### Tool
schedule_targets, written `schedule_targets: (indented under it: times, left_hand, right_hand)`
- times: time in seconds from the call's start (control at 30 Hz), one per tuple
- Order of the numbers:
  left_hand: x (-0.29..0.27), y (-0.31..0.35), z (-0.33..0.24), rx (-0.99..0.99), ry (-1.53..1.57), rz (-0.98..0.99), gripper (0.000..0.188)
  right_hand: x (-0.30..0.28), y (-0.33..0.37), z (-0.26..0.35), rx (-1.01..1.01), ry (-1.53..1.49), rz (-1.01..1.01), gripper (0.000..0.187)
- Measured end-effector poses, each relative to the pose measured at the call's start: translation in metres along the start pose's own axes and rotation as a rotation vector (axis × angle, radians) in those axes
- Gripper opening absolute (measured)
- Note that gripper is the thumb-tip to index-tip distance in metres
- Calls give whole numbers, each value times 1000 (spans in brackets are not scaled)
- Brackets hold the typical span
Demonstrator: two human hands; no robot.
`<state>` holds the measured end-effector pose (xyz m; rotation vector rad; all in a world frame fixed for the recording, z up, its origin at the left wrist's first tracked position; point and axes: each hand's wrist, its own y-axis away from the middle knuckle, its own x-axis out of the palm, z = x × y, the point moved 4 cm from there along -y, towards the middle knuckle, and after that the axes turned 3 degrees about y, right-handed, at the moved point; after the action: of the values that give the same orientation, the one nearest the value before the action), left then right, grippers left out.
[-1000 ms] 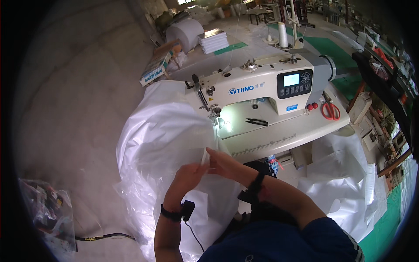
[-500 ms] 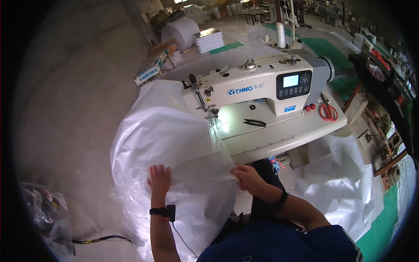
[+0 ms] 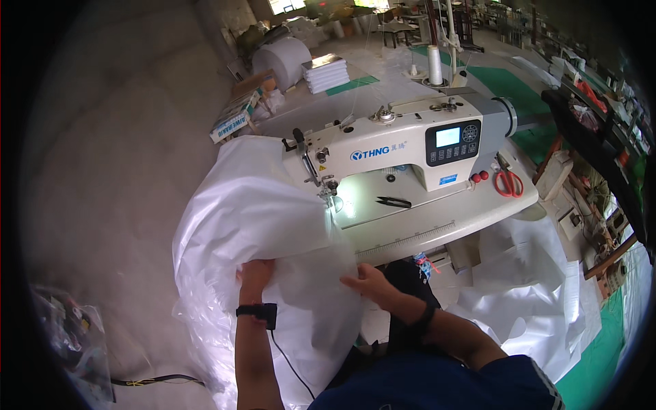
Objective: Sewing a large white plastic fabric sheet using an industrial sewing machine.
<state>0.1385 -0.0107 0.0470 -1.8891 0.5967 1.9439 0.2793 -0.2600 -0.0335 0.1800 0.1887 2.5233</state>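
A big bundle of white woven fabric (image 3: 253,219) hangs off the left end of a white sewing machine (image 3: 403,143) and over my lap. My left hand (image 3: 254,277) presses into the fabric low on the bundle, fingers partly buried in a fold, a black band at its wrist. My right hand (image 3: 365,281) grips the fabric's edge just below the front of the sewing table (image 3: 444,229). The lit needle area (image 3: 335,198) is above and between both hands.
Black thread snips (image 3: 394,202) and red-handled scissors (image 3: 508,182) lie on the table. More white fabric (image 3: 533,287) is piled on the floor at right. A large white roll (image 3: 283,61), stacked white sheets (image 3: 326,72) and a cardboard box (image 3: 236,116) stand behind. A thread cone (image 3: 435,65) is upright.
Both hands have dropped from near the needle, where they pinched an edge, down to the lower part of the bundle and spread apart. The fabric has been pulled toward me.
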Motion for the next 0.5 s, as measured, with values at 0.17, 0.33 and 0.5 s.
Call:
schedule_targets:
  times: [0.17, 0.33, 0.5]
  left_hand:
    - [37, -57, 54, 442, -472, -141, 36]
    - [31, -81, 75, 304, -35, -101, 34]
    - [-48, -6, -43, 190, -142, 3, 26]
  right_hand:
    - [27, 25, 29, 50, 2, -94, 30]
    - [4, 27, 21, 171, 155, 66, 36]
    - [-22, 3, 56, 55, 459, -54, 48]
